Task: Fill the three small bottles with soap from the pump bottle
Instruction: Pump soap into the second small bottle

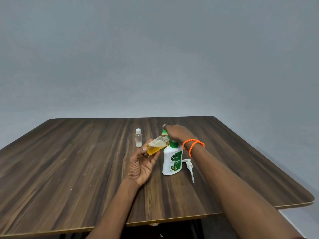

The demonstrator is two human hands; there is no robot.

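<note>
I am at a dark wood-grain table (pixel 69 161) with rounded corners and a pale edge band; it stands against a plain grey-blue wall (pixel 155 57). A pale floor shows past the table's right corner.

The soap bottle (pixel 172 161) stands upright near the middle of the table. It is white with a green neck and a green label reading "Dettol" and "ORIGINAL"; the smaller print is too fine to read. Its white pump (pixel 189 168) is off and lies on the table just to the right of the bottle.

My left hand (pixel 143 166) is palm up, fingers curled round a small clear bottle (pixel 157 145), tilted with its open threaded mouth toward the soap bottle's neck. It is about half full of amber soap.

My right hand (pixel 177 133) reaches over the soap bottle, fingers bent onto something green at the top of a second small bottle (pixel 164 134) holding amber liquid behind it; I cannot tell whether it grips it. Two orange bands (pixel 193 145) circle that wrist.

A third small bottle (pixel 138 138), clear with a white cap, stands upright to the left, apart from the rest.
</note>
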